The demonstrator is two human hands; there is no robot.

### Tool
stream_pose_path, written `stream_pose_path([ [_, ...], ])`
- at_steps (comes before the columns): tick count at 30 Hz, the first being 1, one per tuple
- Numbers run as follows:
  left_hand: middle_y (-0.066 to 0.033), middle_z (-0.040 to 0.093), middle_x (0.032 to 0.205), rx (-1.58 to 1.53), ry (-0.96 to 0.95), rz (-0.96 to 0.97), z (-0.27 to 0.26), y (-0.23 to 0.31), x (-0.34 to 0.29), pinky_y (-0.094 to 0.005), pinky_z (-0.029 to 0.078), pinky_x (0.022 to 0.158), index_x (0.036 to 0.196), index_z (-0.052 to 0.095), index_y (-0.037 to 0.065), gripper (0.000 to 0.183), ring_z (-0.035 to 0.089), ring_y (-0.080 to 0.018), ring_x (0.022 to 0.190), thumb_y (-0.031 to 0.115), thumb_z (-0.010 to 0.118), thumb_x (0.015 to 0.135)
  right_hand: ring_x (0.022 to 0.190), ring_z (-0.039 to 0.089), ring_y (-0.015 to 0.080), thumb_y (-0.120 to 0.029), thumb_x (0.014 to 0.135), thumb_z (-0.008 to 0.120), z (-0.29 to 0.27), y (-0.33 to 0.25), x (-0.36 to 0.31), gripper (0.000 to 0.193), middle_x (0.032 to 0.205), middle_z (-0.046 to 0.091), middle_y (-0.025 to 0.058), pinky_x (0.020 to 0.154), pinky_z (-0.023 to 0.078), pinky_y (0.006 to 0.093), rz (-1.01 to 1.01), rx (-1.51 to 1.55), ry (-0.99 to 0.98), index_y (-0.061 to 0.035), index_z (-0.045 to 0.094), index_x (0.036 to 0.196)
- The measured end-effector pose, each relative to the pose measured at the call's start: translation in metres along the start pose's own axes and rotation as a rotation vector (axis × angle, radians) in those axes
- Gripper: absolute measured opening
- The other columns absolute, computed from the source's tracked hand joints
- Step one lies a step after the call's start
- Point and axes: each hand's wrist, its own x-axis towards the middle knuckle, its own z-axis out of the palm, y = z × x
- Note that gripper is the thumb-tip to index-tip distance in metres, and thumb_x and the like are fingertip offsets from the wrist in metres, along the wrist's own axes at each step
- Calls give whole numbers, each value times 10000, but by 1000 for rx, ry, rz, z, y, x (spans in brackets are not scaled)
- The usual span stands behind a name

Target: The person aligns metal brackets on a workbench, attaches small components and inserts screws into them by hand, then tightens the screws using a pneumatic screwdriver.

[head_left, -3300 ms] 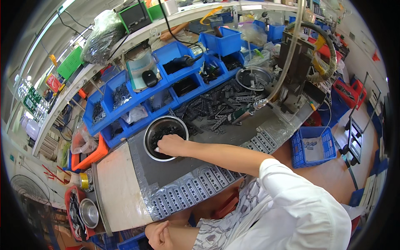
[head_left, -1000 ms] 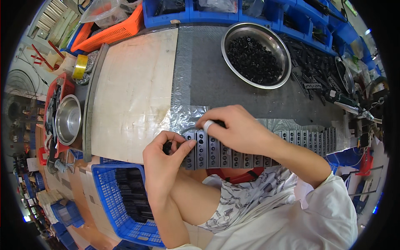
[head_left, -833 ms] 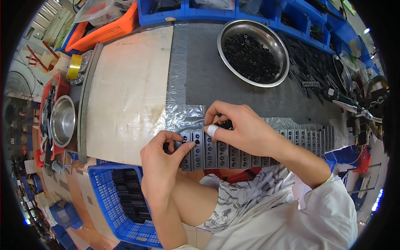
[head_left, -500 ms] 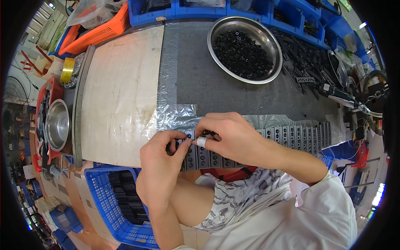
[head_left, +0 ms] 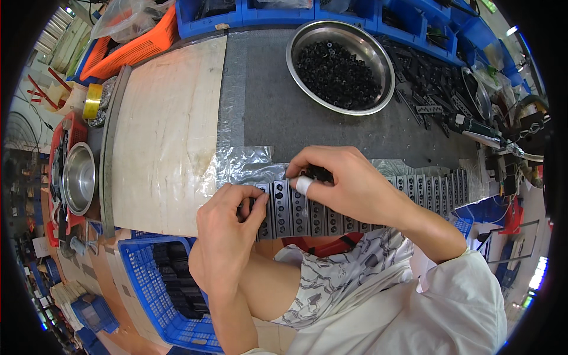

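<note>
A row of grey perforated metal strips [head_left: 331,213] lies side by side along the near edge of the bench. My left hand [head_left: 228,234] pinches the leftmost strip at its end. My right hand [head_left: 343,183] rests on top of the strips, fingers curled around a clump of small black parts [head_left: 319,173]; a white tape band wraps one finger. A steel bowl [head_left: 378,50] filled with more small black parts stands farther back on the grey mat.
A pale wooden board [head_left: 165,124] covers the bench's left part, with crinkled clear film [head_left: 242,163] at its edge. A blue crate [head_left: 148,284] of black parts sits below left. Small steel bowl [head_left: 77,177], yellow tape roll [head_left: 92,100], orange basket [head_left: 142,41], blue bins [head_left: 284,9].
My right hand left the steel bowl, carried black parts down to the strips, and shifted left along them to meet my left hand. The view dropped toward the bench's near edge.
</note>
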Motion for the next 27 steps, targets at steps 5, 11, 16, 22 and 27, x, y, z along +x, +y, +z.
stream_pose_path([
  [5, -43, 526, 685, 60, 24, 75, 2, -1, 2, -315, 405, 566, 897, 744, -16, 118, 466, -123, 611, 0, 838, 828, 755, 649, 227, -43, 901, 752, 7, 2, -15, 166, 938, 690, 112, 691, 523, 359, 5, -98, -46, 0, 699, 1053],
  [11, -40, 520, 679, -4, 26, -12, 5, 5, -1, -315, 403, 566, 898, 746, -12, 123, 465, -118, 616, -1, 842, 822, 769, 661, 281, -50, 904, 738, 9, 8, -20, 169, 953, 687, 130, 716, 537, 385, -27, -130, -65, 6, 702, 1058],
  [16, -56, 528, 684, -19, 34, 48, 10, 10, 6, -348, 413, 570, 890, 740, 6, 121, 487, -163, 601, 31, 842, 830, 919, 712, 377, -57, 940, 658, -8, 11, -24, 136, 1007, 725, 183, 807, 555, 447, 6, -71, 29, 33, 677, 1040],
  [22, -74, 557, 699, 86, 23, 131, 22, 12, 9, -382, 435, 570, 873, 719, 33, 125, 534, -222, 589, 67, 836, 844, 961, 705, 360, -59, 973, 653, -11, 11, -33, 133, 1029, 722, 164, 832, 545, 432, 111, -70, 4, 12, 687, 1081],
  [27, -61, 535, 696, 75, 38, 153, 26, 12, 7, -365, 427, 557, 903, 733, 32, 79, 513, -184, 577, 48, 807, 881, 943, 674, 444, -43, 980, 607, -9, 13, -38, 139, 990, 697, 212, 824, 536, 496, -55, -193, -36, 18, 663, 1091],
])
